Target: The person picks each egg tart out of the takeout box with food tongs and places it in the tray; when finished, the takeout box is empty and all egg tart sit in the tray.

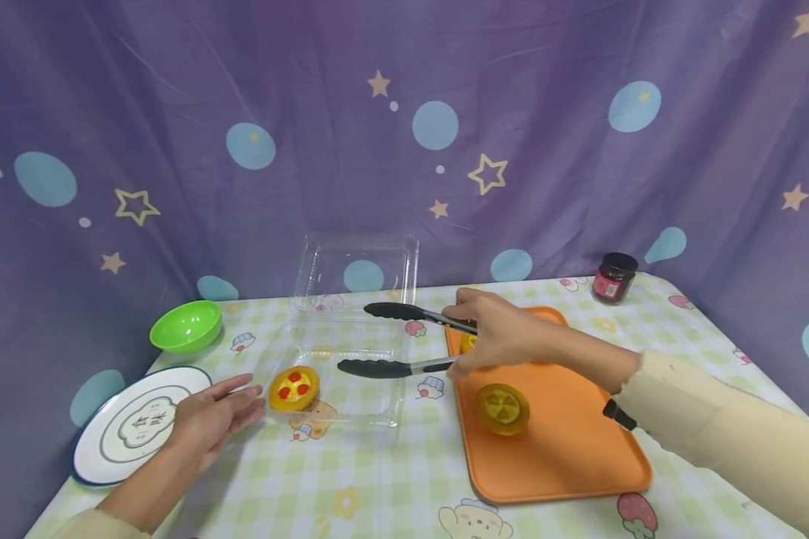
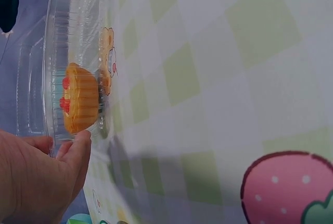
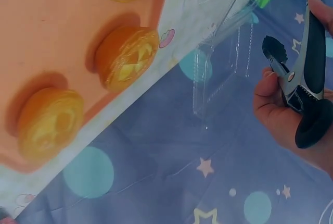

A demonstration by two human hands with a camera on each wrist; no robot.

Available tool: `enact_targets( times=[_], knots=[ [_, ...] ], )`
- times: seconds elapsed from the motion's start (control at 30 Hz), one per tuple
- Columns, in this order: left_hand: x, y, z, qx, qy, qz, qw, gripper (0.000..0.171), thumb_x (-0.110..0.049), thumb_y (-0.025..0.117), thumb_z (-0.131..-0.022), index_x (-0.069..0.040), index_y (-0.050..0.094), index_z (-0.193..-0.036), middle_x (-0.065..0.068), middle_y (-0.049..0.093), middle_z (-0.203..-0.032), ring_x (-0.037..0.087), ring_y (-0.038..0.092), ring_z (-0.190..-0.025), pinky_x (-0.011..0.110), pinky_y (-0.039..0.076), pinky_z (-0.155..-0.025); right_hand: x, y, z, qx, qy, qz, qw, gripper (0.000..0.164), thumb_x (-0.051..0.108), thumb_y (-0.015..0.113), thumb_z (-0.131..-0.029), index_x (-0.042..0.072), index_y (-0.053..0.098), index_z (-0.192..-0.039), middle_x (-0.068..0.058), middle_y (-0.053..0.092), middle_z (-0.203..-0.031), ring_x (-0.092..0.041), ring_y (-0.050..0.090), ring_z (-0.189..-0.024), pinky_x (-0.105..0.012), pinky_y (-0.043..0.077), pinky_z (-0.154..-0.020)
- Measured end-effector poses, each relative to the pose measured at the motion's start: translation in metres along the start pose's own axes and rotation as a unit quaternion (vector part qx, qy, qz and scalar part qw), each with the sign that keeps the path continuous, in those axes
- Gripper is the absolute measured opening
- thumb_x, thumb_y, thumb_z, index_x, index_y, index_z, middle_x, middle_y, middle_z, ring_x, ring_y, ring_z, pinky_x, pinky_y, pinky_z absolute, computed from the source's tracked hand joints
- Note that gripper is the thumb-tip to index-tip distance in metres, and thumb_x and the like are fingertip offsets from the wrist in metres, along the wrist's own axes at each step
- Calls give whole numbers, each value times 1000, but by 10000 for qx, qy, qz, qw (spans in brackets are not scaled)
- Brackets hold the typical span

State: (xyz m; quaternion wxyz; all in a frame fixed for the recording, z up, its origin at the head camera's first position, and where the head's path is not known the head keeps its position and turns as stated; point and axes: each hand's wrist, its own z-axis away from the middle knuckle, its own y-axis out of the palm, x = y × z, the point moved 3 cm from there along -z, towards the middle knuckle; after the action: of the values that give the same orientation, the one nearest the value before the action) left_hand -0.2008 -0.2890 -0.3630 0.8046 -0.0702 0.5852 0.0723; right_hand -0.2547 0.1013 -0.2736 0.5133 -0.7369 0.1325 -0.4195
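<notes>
In the head view my right hand grips a pair of black-and-silver tongs. Their black tips are spread with nothing between them, over the right part of a clear hinged plastic container. A toy tart with red pieces lies inside at the left. Beside that end is my left hand, fingers extended at the container's wall; in the left wrist view its fingertips are close to the tart. Under my right arm, yellow tarts sit on an orange tray; the right wrist view shows three.
A white plate with a dark rim and a green bowl stand at the left. A dark-lidded jar is at the back right. The container's lid stands up before the purple curtain.
</notes>
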Motion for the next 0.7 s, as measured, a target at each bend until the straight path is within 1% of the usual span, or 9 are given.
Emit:
enact_targets(
  times=[0.17, 0.3, 0.4, 0.5, 0.6, 0.67, 0.7],
  knots=[
    [-1, 1, 2, -36, -34, 3, 10000, 62, -3, 58, -95, 7, 26, -148, -5, 68, -90, 11, 70, -81, 29, 59, -82, 6, 7, -16, 25, -273, 60, 9996, 84, 36, 88, -65, -2, 55, -133, -4, 38, -83, -16, 36, -71, -25, 30, -57],
    [-1, 1, 2, -37, -15, 24, 10000, 63, -3, 58, -95, 7, 26, -148, -6, 68, -89, 11, 70, -81, 29, 58, -83, 9, 14, -31, 155, -368, 154, 9991, 82, 36, 88, -65, -2, 57, -131, -4, 39, -85, -16, 37, -74, -24, 31, -58],
    [-1, 1, 2, -10, 11, 34, 10000, 63, -3, 58, -95, 8, 25, -148, -6, 68, -90, 11, 70, -82, 29, 58, -83, 13, 21, -43, 241, -442, 315, 9982, 81, 36, 88, -65, -2, 58, -130, -5, 43, -87, -17, 40, -77, -24, 34, -60],
    [0, 0, 2, -36, -2, -9, 10000, 62, -2, 57, -95, 7, 25, -148, -6, 68, -90, 11, 69, -82, 29, 58, -84, 17, 28, -55, 262, -576, 487, 9968, 77, 35, 88, -65, -2, 61, -127, -6, 47, -91, -17, 43, -82, -25, 41, -64],
    [0, 0, 1, -13, 12, -37, 10000, 62, -2, 56, -95, 7, 25, -148, -5, 68, -92, 11, 69, -83, 29, 58, -84, 21, 35, -64, 314, -699, 629, 9951, 77, 34, 88, -65, -4, 60, -126, -7, 48, -94, -18, 45, -86, -26, 44, -71],
    [0, 0, 0, -7, 7, -41, 10000, 61, -2, 56, -95, 7, 25, -148, -5, 68, -92, 11, 69, -83, 29, 58, -84, 24, 40, -69, 400, -799, 765, 9931, 74, 33, 88, -64, -4, 62, -123, -9, 48, -92, -19, 44, -85, -28, 44, -70],
    [0, 0, 0, -2, 5, -44, 10000, 61, -2, 55, -95, 7, 25, -148, -5, 68, -92, 11, 69, -83, 29, 58, -84, 24, 42, -71, 451, -808, 829, 9923, 76, 33, 89, -64, -4, 61, -124, -9, 48, -92, -19, 44, -85, -28, 44, -70]
  ],
)
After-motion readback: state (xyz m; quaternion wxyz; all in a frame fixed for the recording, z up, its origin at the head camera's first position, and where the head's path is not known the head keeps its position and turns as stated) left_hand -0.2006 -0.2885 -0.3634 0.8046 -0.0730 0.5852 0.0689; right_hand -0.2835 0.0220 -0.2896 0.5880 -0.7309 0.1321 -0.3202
